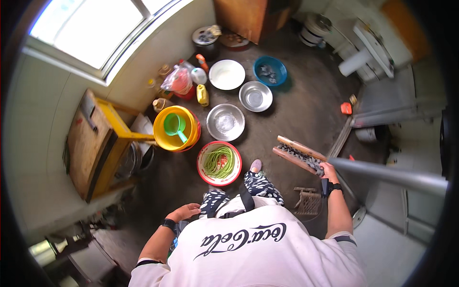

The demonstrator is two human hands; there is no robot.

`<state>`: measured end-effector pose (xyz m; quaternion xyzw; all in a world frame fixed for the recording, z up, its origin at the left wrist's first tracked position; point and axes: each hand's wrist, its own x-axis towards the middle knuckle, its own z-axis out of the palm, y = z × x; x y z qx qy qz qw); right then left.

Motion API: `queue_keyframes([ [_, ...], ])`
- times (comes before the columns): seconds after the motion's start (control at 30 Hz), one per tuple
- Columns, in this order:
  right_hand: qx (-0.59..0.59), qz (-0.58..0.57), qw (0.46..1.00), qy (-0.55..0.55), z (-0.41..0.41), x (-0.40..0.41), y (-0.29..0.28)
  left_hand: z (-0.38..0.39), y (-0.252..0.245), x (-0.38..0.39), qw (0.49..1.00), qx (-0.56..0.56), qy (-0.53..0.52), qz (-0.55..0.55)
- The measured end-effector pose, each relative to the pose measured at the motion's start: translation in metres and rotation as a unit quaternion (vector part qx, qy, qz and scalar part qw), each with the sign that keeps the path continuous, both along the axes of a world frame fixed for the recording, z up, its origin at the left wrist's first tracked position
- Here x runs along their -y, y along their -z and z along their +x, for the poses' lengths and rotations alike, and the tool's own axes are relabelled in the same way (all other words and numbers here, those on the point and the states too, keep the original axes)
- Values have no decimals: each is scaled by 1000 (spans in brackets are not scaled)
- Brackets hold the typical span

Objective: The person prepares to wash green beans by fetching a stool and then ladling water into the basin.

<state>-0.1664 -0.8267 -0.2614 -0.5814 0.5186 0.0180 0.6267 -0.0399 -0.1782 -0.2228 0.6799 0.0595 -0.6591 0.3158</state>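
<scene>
In my right hand is a folded wooden stool with a woven grey seat, gripped near its end and held off the floor. My left hand rests beside my left thigh, fingers loosely extended, with nothing seen in it. Before my feet stands a red-rimmed basin with long green beans coiled inside. Past it are a steel basin and a second steel basin. A yellow bucket at the left holds a green dipper.
A white basin and a blue plastic basket stand farther off. Bottles, including a yellow jug, line the wall. At the left is a wooden table with a cleaver; a grey pipe runs at the right.
</scene>
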Motion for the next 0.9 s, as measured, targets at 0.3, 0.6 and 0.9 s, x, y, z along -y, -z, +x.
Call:
queue_keyframes([
  [0.3,-43,-321,895,-306,110,85,-40,-138,37,46,972,-37,-204,-109],
  [0.6,-243,-411,606,-637,211,178,7,-240,142,133,946,62,-289,-135],
  [0.9,-410,-145,448,-781,345,171,59,-175,71,306,926,117,-359,3],
])
